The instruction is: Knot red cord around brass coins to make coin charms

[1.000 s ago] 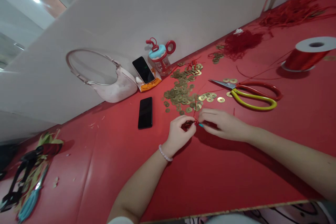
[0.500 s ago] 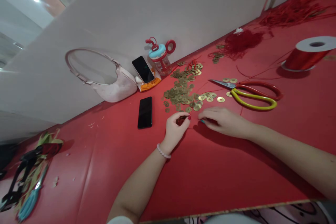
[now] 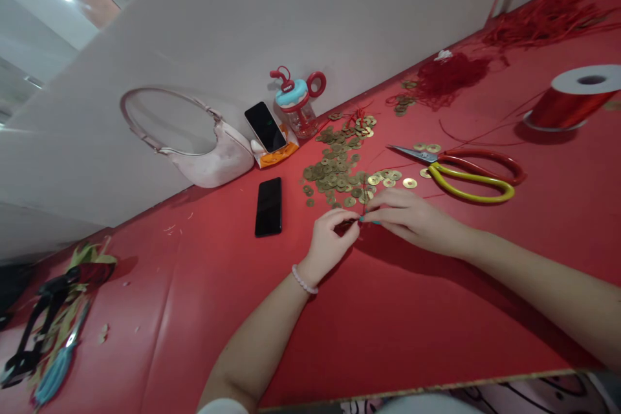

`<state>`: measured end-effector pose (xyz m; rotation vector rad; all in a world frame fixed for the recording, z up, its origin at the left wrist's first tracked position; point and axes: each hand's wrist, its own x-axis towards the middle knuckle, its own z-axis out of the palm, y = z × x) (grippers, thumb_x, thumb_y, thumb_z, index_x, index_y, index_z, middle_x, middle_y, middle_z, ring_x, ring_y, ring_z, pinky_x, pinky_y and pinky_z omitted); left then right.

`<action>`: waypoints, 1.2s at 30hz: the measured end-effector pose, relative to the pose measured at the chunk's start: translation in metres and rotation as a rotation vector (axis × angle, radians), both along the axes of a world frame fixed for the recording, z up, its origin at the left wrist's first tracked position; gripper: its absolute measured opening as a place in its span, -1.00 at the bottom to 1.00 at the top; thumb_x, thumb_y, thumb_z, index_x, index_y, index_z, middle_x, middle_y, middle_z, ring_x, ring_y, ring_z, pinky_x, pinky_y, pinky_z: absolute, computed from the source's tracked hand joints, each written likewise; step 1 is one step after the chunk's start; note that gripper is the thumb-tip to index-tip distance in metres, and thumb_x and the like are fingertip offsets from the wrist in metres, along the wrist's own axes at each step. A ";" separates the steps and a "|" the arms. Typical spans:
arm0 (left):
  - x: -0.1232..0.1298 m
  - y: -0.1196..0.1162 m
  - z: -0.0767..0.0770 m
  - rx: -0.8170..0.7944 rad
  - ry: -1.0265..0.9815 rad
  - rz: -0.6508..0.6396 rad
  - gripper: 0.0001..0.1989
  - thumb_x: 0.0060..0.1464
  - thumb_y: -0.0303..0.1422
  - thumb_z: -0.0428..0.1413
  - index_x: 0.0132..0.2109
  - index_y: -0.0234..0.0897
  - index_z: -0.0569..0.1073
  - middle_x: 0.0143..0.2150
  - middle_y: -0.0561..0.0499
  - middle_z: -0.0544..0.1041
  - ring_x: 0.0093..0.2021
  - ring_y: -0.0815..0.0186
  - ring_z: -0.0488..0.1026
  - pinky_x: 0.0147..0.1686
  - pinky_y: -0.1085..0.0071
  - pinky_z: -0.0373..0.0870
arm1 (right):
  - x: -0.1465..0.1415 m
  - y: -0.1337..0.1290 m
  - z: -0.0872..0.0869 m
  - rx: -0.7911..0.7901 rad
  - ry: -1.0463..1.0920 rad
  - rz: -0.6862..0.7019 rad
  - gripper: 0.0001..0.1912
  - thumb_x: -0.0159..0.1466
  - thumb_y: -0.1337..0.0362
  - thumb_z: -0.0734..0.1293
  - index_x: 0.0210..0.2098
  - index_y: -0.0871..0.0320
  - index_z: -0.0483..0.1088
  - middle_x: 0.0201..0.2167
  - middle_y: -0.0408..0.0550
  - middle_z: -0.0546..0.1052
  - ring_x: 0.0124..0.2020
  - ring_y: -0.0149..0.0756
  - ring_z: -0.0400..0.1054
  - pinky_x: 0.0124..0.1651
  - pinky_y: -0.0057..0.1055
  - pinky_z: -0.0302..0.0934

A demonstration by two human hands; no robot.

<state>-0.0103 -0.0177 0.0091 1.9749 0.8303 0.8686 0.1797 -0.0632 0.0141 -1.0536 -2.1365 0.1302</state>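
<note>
My left hand (image 3: 332, 239), with a beaded bracelet at the wrist, is closed in a pinch on thin red cord. Something dark and coin-like shows between its thumb and forefinger, mostly hidden. Touching its fingertips, my right hand (image 3: 414, 220) pinches the same red cord (image 3: 365, 200), with its thumb and forefinger closed. Just beyond both hands lies a heap of brass coins with square holes (image 3: 334, 171). A few brighter coins (image 3: 389, 181) are scattered beside my right fingers.
Scissors with red and yellow handles (image 3: 460, 171) lie right of the coins. Behind them stand a spool of red cord (image 3: 565, 103) and a red cord tangle (image 3: 451, 77). A black phone (image 3: 268, 207), a handbag (image 3: 208, 158) and a cup (image 3: 301, 110) are left and back.
My right hand has moved left until its fingertips meet those of my left hand. My left hand has shifted slightly right and turned.
</note>
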 end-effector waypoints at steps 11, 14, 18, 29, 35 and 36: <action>-0.001 -0.004 0.004 0.063 0.042 -0.073 -0.87 -0.02 -0.50 0.07 -0.31 -0.30 0.51 -0.36 -0.03 0.53 -0.35 0.39 0.44 -0.32 0.46 0.41 | -0.003 -0.004 -0.003 -0.302 0.029 -0.156 -0.82 0.24 0.32 0.14 -0.25 0.11 0.36 -0.42 -0.08 0.53 -0.40 -0.33 0.41 -0.35 -0.45 0.22; -0.001 -0.004 0.003 0.055 0.037 -0.051 -0.88 -0.02 -0.49 0.08 -0.31 -0.31 0.51 -0.38 -0.03 0.52 -0.38 0.39 0.43 -0.35 0.47 0.40 | -0.004 -0.004 -0.001 -0.313 0.004 -0.133 -0.83 0.24 0.30 0.15 -0.34 0.11 0.37 -0.49 -0.11 0.52 -0.48 -0.37 0.39 -0.41 -0.49 0.19; -0.001 -0.004 0.003 0.063 0.057 -0.037 -0.86 -0.03 -0.50 0.08 -0.31 -0.31 0.52 -0.38 -0.02 0.53 -0.38 0.39 0.44 -0.36 0.48 0.40 | -0.003 -0.003 0.000 -0.242 0.010 -0.100 -0.77 0.26 0.28 0.13 -0.34 0.12 0.41 -0.45 -0.07 0.53 -0.44 -0.36 0.40 -0.36 -0.47 0.22; -0.001 -0.004 0.003 0.083 0.033 -0.035 -0.86 -0.02 -0.49 0.08 -0.30 -0.29 0.53 -0.37 -0.02 0.54 -0.37 0.39 0.44 -0.36 0.48 0.40 | -0.004 -0.003 0.000 -0.217 0.033 -0.105 -0.74 0.26 0.27 0.13 -0.37 0.11 0.44 -0.46 -0.07 0.54 -0.46 -0.36 0.41 -0.38 -0.47 0.23; -0.001 -0.004 0.002 0.090 0.017 -0.043 -0.85 -0.02 -0.50 0.08 -0.30 -0.29 0.53 -0.38 -0.03 0.53 -0.38 0.40 0.43 -0.37 0.48 0.39 | -0.004 -0.003 0.000 -0.208 0.031 -0.097 -0.72 0.27 0.25 0.12 -0.38 0.13 0.44 -0.48 -0.06 0.54 -0.46 -0.36 0.41 -0.38 -0.47 0.22; -0.001 -0.004 0.002 0.092 0.016 -0.044 -0.85 -0.02 -0.50 0.08 -0.29 -0.30 0.53 -0.37 -0.03 0.53 -0.38 0.40 0.43 -0.37 0.48 0.39 | -0.005 -0.003 -0.001 -0.206 0.031 -0.095 -0.72 0.28 0.25 0.12 -0.38 0.13 0.44 -0.48 -0.06 0.54 -0.46 -0.35 0.41 -0.38 -0.46 0.22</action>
